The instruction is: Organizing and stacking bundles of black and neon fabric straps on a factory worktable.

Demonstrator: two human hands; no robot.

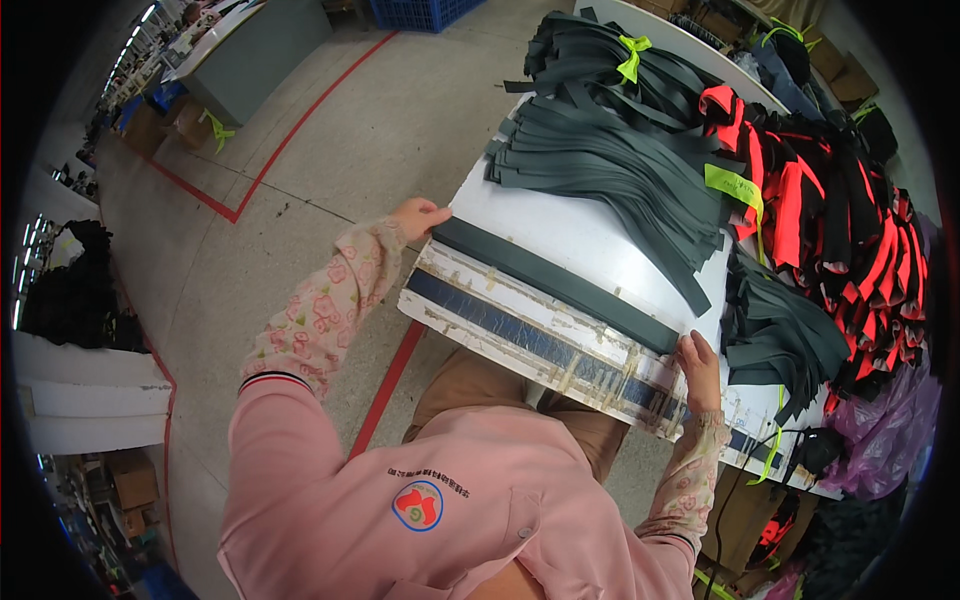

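A single dark green-grey fabric strip (555, 285) lies stretched out along the near part of the white table, close to its worn, taped front edge. My left hand (418, 217) pinches the strip's left end at the table's corner. At the other end, my right hand (699, 368) has thumb and fingers closed on the strip's tip. Just beyond it, a fanned pile of similar strips (600, 160) covers the middle of the table. A bundle of strips (610, 62) tied with a yellow-green band (633, 58) sits behind that pile.
Bundles of red-and-black fabric pieces (800, 200) crowd the table's right side, beside another heap of dark strips (775, 325). A purple plastic bag (890, 430) hangs at the far right. Red lines (310, 125) mark the floor, and a blue crate (425, 12) stands beyond.
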